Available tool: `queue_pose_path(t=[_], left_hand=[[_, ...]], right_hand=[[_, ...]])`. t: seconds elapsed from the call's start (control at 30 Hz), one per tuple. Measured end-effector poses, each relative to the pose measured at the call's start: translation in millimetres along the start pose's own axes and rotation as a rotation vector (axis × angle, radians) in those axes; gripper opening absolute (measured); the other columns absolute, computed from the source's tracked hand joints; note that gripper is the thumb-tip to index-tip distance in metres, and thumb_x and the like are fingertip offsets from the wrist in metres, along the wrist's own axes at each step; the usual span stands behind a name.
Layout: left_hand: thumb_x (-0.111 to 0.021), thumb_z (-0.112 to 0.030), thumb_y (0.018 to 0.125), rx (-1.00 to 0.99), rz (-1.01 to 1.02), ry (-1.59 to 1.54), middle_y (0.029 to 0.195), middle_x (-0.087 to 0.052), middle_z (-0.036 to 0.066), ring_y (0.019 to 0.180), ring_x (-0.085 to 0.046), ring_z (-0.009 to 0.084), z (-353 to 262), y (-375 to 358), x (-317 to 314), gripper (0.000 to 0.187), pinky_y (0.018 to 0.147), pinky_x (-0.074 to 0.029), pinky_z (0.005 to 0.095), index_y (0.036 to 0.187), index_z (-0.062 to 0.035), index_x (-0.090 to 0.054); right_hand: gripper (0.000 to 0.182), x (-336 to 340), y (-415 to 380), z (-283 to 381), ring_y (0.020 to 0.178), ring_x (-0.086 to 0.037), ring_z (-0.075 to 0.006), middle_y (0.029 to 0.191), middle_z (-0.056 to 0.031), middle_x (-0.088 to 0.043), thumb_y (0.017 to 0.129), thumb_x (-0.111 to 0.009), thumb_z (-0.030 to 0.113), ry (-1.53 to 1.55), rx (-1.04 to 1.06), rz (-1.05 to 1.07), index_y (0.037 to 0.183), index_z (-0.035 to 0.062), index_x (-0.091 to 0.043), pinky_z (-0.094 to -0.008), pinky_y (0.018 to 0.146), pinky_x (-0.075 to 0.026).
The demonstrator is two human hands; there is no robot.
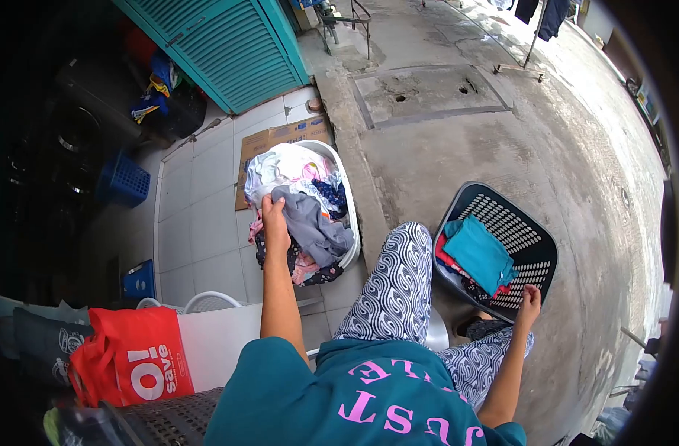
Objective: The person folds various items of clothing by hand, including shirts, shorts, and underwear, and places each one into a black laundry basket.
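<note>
My left hand [275,217] reaches into a white laundry basket [352,215] heaped with clothes, its fingers closed on the edge of a grey garment [313,227]. Around that garment lie white, pink and dark blue patterned clothes [330,195], and a dark floral piece hangs over the near side. My right hand [531,297] is at the near right side of a dark slotted basket [542,249], with loosely curled fingers and nothing visible in them. A folded teal garment [479,253] rests in the dark basket on top of red and dark clothes.
Flattened cardboard [254,149] lies under the white basket on the tiles. A red shopping bag [135,357] stands at the lower left, near a blue basket [125,181]. A teal louvred door [220,52] stands beyond. A concrete step edge [347,149] separates tiles from pavement.
</note>
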State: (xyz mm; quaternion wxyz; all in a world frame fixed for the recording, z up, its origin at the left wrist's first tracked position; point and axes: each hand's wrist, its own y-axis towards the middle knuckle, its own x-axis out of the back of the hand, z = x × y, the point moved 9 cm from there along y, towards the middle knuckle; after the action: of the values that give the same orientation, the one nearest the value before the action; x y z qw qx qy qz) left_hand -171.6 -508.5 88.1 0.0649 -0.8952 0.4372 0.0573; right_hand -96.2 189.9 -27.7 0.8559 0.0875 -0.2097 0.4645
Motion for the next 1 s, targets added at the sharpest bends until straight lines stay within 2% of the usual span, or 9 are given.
queue_pose_path(t=[0.17, 0.27, 0.4, 0.47, 0.6, 0.8, 0.87, 0.97, 1.0], left_hand=[[-0.045, -0.002, 0.084, 0.054, 0.633, -0.218, 0.1, -0.055, 0.006, 0.092, -0.053, 0.0118, -127.0, -78.0, -151.0, 0.02, 0.086, -0.04, 0.0267, 0.104, -0.0016, -0.046], [-0.046, -0.003, 0.086, -0.008, 0.925, -0.093, 0.099, -0.055, 0.005, 0.093, -0.051, 0.01, -157.8, -131.6, -225.3, 0.02, 0.087, -0.037, 0.0243, 0.106, -0.0015, -0.046], [-0.047, -0.004, 0.088, -0.016, 1.231, 0.013, 0.098, -0.054, 0.002, 0.092, -0.049, 0.0076, -150.6, -188.8, -292.4, 0.018, 0.085, -0.037, 0.0214, 0.106, -0.002, -0.046], [-0.048, -0.004, 0.088, -0.308, 1.208, 0.202, 0.097, -0.055, 0.002, 0.087, -0.052, 0.008, -143.4, -194.3, -305.4, 0.019, 0.079, -0.04, 0.0205, 0.107, -0.0032, -0.047], [-0.059, -0.013, 0.083, -0.179, 1.204, 0.243, 0.093, -0.057, 0.003, 0.077, -0.054, 0.0087, -71.7, -190.1, -304.8, 0.028, 0.066, -0.044, 0.0222, 0.107, -0.002, -0.047], [-0.061, -0.003, 0.067, -0.349, 1.167, 0.74, 0.076, -0.056, 0.006, 0.067, -0.055, 0.0158, -38.8, -167.9, -302.7, 0.017, 0.06, -0.043, 0.0271, 0.083, -0.0032, -0.056], [-0.057, -0.002, 0.065, -0.967, 0.884, 0.675, 0.072, -0.054, 0.007, 0.073, -0.054, 0.022, -102.3, -170.9, -302.0, 0.013, 0.071, -0.043, 0.0321, 0.076, -0.0041, -0.053], [-0.054, -0.001, 0.06, -1.371, 0.755, 0.882, 0.07, -0.05, 0.007, 0.077, -0.051, 0.0254, -136.5, -193.1, -282.2, 0.012, 0.083, -0.039, 0.0382, 0.069, -0.0059, -0.048], [-0.052, -0.001, 0.058, -1.322, 0.865, 0.982, 0.069, -0.048, 0.007, 0.076, -0.051, 0.0252, -126.1, -196.5, -272.6, 0.013, 0.087, -0.035, 0.0419, 0.068, -0.0065, -0.047]], right_hand=[[0.031, -83.3, -23.0, 184.0, 0.092, -0.052, -0.0127, 0.108, -0.004, -0.055, 0.08, -0.057, 0.008, 0.26, 0.205, 0.366, 0.111, 0.0065, -0.05, -0.0255, 0.075, -0.044], [0.07, -117.7, -62.8, 300.7, 0.113, -0.044, -0.0216, 0.129, -0.0089, -0.044, 0.069, -0.07, 0.022, 0.473, 0.363, 0.661, 0.13, 0.0104, -0.036, -0.0357, 0.094, -0.035], [0.059, -137.2, -84.3, 366.8, 0.108, -0.046, -0.016, 0.115, -0.0046, -0.051, 0.071, -0.069, 0.019, 0.793, 0.252, 0.977, 0.123, 0.0097, -0.044, -0.0305, 0.093, -0.035], [0.045, -128.9, -75.1, 366.6, 0.101, -0.048, -0.0123, 0.105, -0.0019, -0.053, 0.074, -0.067, 0.015, 0.666, 0.251, 0.934, 0.115, 0.0086, -0.049, -0.0272, 0.088, -0.037], [0.012, -80.5, -51.3, 372.8, 0.082, -0.05, -0.0041, 0.084, 0.0041, -0.055, 0.081, -0.06, 0.008, 0.696, 0.341, 0.708, 0.092, 0.0063, -0.056, -0.0203, 0.075, -0.039], [0.018, -24.7, -37.5, 380.6, 0.078, -0.046, -0.0049, 0.083, 0.0038, -0.051, 0.087, -0.053, 0.021, 0.732, 0.375, 0.487, 0.097, 0.007, -0.052, -0.0196, 0.069, -0.036], [0.018, -28.0, -61.3, 384.9, 0.079, -0.044, -0.0061, 0.083, 0.0025, -0.05, 0.086, -0.053, 0.021, 0.602, 0.381, 0.492, 0.096, 0.006, -0.051, -0.0206, 0.07, -0.036], [0.021, -48.5, -107.4, 371.1, 0.08, -0.045, -0.0073, 0.085, -0.0002, -0.052, 0.08, -0.057, 0.018, 0.634, 0.47, 0.86, 0.093, 0.0023, -0.051, -0.0219, 0.071, -0.038], [0.023, -52.3, -124.9, 366.8, 0.078, -0.047, -0.0083, 0.085, -0.0017, -0.054, 0.079, -0.059, 0.018, 0.548, 0.56, 0.973, 0.092, 0.0012, -0.051, -0.0235, 0.069, -0.039]])
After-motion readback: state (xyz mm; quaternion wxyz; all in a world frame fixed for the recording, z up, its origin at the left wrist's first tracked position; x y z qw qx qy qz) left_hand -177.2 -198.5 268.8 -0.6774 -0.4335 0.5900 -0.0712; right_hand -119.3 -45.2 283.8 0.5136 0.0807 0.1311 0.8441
